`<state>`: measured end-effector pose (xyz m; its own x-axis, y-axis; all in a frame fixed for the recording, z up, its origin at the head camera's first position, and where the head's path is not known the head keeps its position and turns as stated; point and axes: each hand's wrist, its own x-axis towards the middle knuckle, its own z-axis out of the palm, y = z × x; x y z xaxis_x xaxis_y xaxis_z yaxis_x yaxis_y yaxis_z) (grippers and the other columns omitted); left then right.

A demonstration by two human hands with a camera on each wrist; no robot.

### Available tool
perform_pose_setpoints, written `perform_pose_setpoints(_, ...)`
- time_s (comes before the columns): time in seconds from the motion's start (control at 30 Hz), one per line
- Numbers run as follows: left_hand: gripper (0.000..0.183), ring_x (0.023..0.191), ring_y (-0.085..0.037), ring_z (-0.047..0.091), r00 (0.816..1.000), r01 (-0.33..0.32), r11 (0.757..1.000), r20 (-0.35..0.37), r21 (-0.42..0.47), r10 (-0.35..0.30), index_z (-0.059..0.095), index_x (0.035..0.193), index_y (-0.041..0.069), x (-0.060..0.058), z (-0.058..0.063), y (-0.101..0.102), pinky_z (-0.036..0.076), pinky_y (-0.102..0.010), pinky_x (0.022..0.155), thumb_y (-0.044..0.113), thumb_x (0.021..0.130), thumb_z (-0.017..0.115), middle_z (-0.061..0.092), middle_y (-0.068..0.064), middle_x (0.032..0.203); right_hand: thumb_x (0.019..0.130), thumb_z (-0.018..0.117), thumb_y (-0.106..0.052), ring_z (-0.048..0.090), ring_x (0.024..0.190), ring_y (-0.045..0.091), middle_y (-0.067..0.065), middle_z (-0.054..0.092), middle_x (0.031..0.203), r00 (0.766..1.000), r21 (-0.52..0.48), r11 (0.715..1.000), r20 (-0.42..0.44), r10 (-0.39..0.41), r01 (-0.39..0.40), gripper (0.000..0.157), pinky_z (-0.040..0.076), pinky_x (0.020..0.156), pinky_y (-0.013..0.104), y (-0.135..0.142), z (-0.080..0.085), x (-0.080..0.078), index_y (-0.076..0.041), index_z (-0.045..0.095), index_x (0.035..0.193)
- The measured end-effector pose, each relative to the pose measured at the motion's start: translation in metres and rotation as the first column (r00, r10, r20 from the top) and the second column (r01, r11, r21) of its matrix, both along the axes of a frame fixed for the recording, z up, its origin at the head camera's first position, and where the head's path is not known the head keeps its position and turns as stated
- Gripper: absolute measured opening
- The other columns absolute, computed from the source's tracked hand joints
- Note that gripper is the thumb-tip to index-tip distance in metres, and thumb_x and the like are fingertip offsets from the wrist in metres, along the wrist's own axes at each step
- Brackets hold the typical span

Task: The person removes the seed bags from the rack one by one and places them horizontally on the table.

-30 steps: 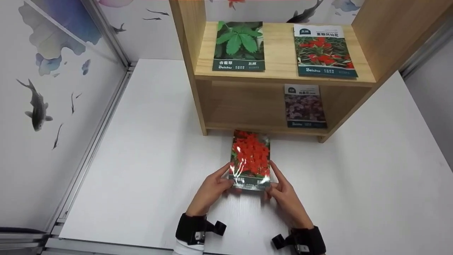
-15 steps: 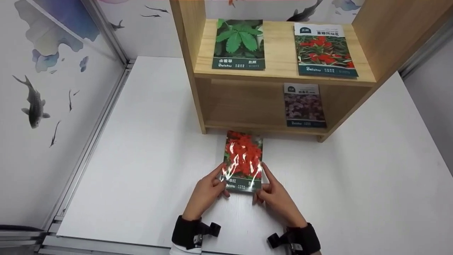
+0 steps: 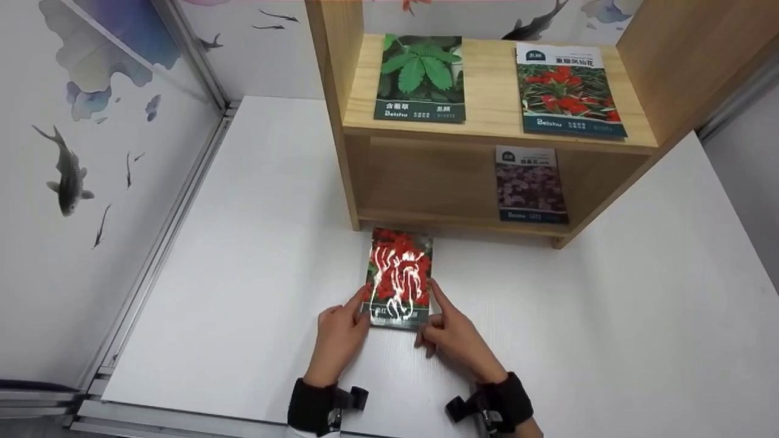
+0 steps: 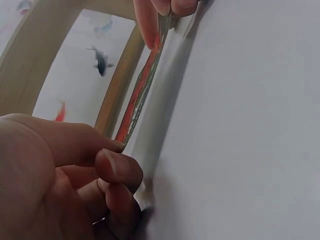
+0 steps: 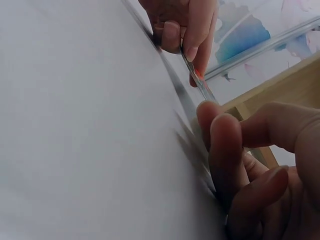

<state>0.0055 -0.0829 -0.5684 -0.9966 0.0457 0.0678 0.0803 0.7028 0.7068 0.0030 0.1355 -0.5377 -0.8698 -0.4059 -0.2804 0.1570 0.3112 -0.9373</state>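
Note:
A glossy seed packet (image 3: 398,249) with red flowers lies between both hands in the head view, just in front of the shelf unit. My left hand (image 3: 339,337) pinches its lower left edge. At the lower right edge, my right hand (image 3: 455,340) grips the packet between thumb and fingers, index finger stretched along the side. Seen edge-on in the left wrist view, the packet (image 4: 140,92) is slightly bowed and raised off the white tabletop. Bright glare covers much of its front.
A two-level wooden shelf unit (image 3: 499,143) stands behind. Its upper board bears a green-leaf packet (image 3: 420,79) and a red-flower packet (image 3: 569,91). A purple-flower packet (image 3: 530,185) lies at the right of the lower level. A painted wall (image 3: 36,274) bounds the left.
Both hands have carried the red-flower packet leftward along the shelf's front, towards its left side panel. Glare on the packet has spread. The head view has shifted slightly.

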Motion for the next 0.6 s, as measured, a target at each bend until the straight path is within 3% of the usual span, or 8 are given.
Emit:
perform_pose_setpoints(0.1, 0.043, 0.045, -0.006, 0.033, 1.0, -0.028, 0.999, 0.002, -0.016, 0.028, 0.053, 0.125, 0.012, 0.001, 0.0, -0.006, 0.03, -0.04, 0.088, 0.015, 0.082, 0.056, 0.031, 0.013, 0.047, 0.082, 0.048, 0.002, 0.056, 0.056, 0.038, 0.016, 0.064, 0.073, 1.0, 0.006, 1.0, 0.005, 0.009, -0.009, 0.082, 0.048, 0.052, 0.043, -0.006, -0.001, -0.001, -0.021, 0.0, 0.144)
perform_pose_setpoints(0.33, 0.044, 0.045, -0.007, 0.035, 0.995, -0.095, 0.995, 0.016, -0.038, 0.096, 0.053, 0.126, 0.012, 0.002, -0.001, -0.018, 0.027, -0.04, 0.089, 0.014, 0.082, 0.056, 0.033, 0.012, 0.045, 0.082, 0.051, -0.003, 0.055, 0.046, 0.024, 0.008, 0.063, 0.069, 1.0, 0.02, 1.0, -0.003, 0.023, -0.023, 0.085, 0.045, 0.042, 0.034, -0.019, -0.028, -0.013, -0.033, 0.0, 0.143)
perform_pose_setpoints(0.5, 0.043, 0.046, -0.006, 0.039, 0.989, -0.148, 0.988, 0.006, -0.042, 0.148, 0.053, 0.125, 0.008, 0.004, -0.003, -0.026, 0.027, -0.04, 0.089, 0.014, 0.083, 0.055, 0.036, 0.012, 0.044, 0.082, 0.05, 0.0, 0.056, 0.046, 0.031, 0.013, 0.063, 0.07, 0.999, 0.019, 0.999, -0.003, 0.043, -0.043, 0.083, 0.044, 0.04, 0.034, -0.035, -0.008, -0.013, -0.022, 0.0, 0.144)
perform_pose_setpoints(0.6, 0.04, 0.051, -0.009, 0.048, 0.984, -0.175, 0.983, -0.025, -0.056, 0.174, 0.056, 0.121, 0.006, 0.001, -0.002, -0.029, 0.028, -0.041, 0.087, 0.012, 0.082, 0.056, 0.042, 0.011, 0.046, 0.082, 0.049, 0.0, 0.057, 0.049, 0.037, 0.016, 0.063, 0.07, 0.998, 0.012, 0.998, -0.001, 0.058, -0.058, 0.081, 0.044, 0.041, 0.035, -0.041, 0.002, -0.015, -0.017, 0.0, 0.145)
